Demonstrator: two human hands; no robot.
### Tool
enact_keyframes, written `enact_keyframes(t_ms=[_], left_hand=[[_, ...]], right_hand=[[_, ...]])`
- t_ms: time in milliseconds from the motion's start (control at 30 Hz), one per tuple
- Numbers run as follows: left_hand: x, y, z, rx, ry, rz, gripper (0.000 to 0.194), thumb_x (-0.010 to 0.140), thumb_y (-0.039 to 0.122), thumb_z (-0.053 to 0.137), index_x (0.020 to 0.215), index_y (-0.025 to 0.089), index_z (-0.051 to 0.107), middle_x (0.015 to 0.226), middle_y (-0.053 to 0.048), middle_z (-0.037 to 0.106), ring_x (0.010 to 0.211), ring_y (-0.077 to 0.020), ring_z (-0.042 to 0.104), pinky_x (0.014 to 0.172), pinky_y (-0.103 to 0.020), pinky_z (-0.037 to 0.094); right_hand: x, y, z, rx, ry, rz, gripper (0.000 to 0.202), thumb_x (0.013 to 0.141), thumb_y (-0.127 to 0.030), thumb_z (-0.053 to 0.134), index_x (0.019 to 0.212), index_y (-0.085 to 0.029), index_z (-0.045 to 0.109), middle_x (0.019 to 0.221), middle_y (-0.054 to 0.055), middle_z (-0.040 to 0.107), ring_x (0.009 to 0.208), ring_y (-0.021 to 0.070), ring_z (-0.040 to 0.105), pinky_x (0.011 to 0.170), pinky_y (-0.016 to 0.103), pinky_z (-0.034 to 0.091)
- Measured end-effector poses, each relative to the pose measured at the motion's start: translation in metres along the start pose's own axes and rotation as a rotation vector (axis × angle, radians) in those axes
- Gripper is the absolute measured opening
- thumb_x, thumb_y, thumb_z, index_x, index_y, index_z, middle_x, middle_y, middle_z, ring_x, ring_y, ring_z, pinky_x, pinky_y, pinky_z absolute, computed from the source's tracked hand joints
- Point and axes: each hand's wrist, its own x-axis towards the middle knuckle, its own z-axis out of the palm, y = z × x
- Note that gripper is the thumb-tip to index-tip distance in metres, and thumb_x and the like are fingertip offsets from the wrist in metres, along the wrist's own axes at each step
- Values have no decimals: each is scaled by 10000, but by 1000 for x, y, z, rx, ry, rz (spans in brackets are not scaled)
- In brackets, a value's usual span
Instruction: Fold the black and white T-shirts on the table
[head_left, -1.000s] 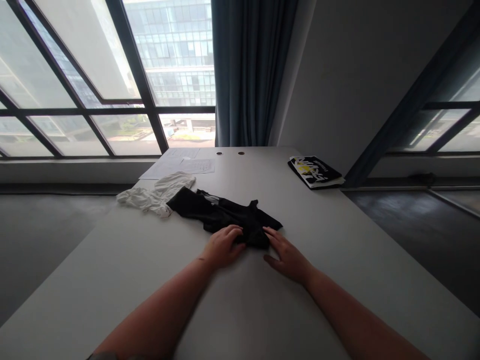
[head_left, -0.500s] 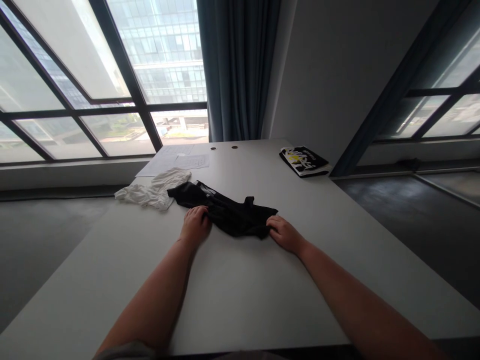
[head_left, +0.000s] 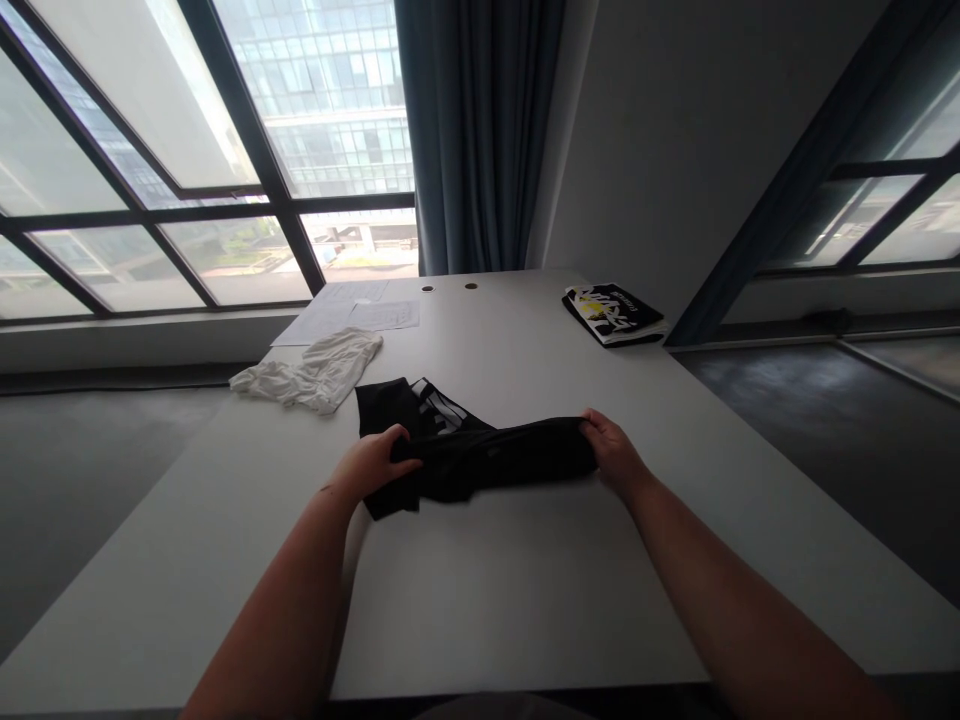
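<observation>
A black T-shirt (head_left: 517,455) with a white print is stretched sideways between my two hands, above the near middle of the white table (head_left: 540,600). My left hand (head_left: 379,460) pinches its left part between thumb and fingers. At the right end, my right hand (head_left: 611,450) grips the edge of the cloth with closed fingers. The left portion of the shirt hangs or lies loosely past my left hand, and its print shows behind the raised edge. Part of the fabric is bunched, so its full outline is hidden.
A crumpled white garment (head_left: 319,375) lies at the left edge of the table. Behind it are sheets of paper (head_left: 352,318). A folded black garment (head_left: 615,313) with white and yellow print sits at the back right. A dark blue curtain (head_left: 480,140) and windows stand beyond.
The black T-shirt has been pulled out wider and lifted toward me. My right hand has moved right, and my left hand slightly left and down.
</observation>
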Motion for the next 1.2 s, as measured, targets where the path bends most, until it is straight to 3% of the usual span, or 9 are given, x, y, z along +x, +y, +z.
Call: enact_keyframes(t_ms=[167, 267, 433, 533, 633, 800, 900, 1067, 1200], left_hand=[[5, -3, 5, 171, 201, -56, 214, 943, 380, 633, 1114, 268, 698, 1198, -90, 714, 1111, -312, 651, 912, -413, 512], [5, 4, 9, 194, 307, 33, 309, 963, 293, 600, 1259, 287, 688, 1413, -87, 638, 1299, -325, 567, 1058, -482, 462], [2, 23, 15, 125, 49, 252, 423, 943, 454, 664, 1342, 311, 660, 1396, -57, 661, 1230, -296, 629, 1071, -476, 475], [0, 30, 13, 129, -6, 269, 195, 964, 373, 619, 1077, 277, 746, 1357, -54, 677, 1213, -294, 635, 1041, -467, 492], [-2, 36, 9, 85, -46, 295, 168, 971, 313, 578, 932, 261, 732, 1342, -51, 684, 1211, -277, 639, 1051, -427, 487], [-1, 38, 15, 98, -1, 38, 293, 993, 418, 560, 1225, 295, 691, 1343, -76, 690, 1130, -290, 669, 977, -409, 512], [4, 28, 26, 201, 71, -122, 397, 1013, 483, 518, 1340, 313, 666, 1545, -82, 564, 1342, -362, 549, 1054, -489, 471], [13, 6, 36, 263, 95, -300, 506, 1008, 540, 469, 1416, 292, 637, 1572, -121, 534, 1410, -375, 499, 1076, -519, 462], [18, 0, 33, 263, 115, -375, 558, 996, 539, 463, 1463, 269, 605, 1577, -142, 523, 1413, -368, 502, 1106, -516, 443]], right_hand=[[7, 7, -4, -344, 61, -123, 243, 956, -442, 549, 963, -233, 673, 852, 26, 695, 784, 213, 624, 754, 323, 496], [11, 7, -3, -492, 102, -286, 218, 949, -376, 553, 1036, -237, 697, 1002, 70, 699, 953, 253, 645, 907, 389, 512], [13, 0, 1, -710, 230, -401, 227, 924, -339, 567, 1012, -224, 742, 990, 111, 648, 975, 286, 616, 936, 436, 501], [9, -7, -5, -693, 62, -277, 227, 915, -311, 547, 1016, -230, 734, 811, 46, 655, 745, 220, 618, 753, 349, 491], [4, -13, -19, -650, -187, -94, 238, 906, -368, 568, 1032, -245, 728, 657, -20, 605, 574, 167, 543, 616, 299, 414], [2, -16, -37, -574, -486, 36, 344, 910, -513, 599, 1074, -267, 775, 658, -14, 650, 583, 168, 559, 588, 282, 393], [9, -13, -38, -552, -450, 44, 327, 898, -503, 618, 1047, -276, 800, 782, 21, 729, 684, 201, 633, 646, 297, 452], [23, -11, -29, -500, -516, -112, 312, 802, -291, 667, 1086, -271, 794, 1068, 57, 757, 966, 252, 684, 902, 353, 510], [30, -7, -8, -593, -400, -265, 194, 766, -175, 616, 908, -224, 739, 1010, 68, 710, 970, 233, 647, 925, 348, 487]])
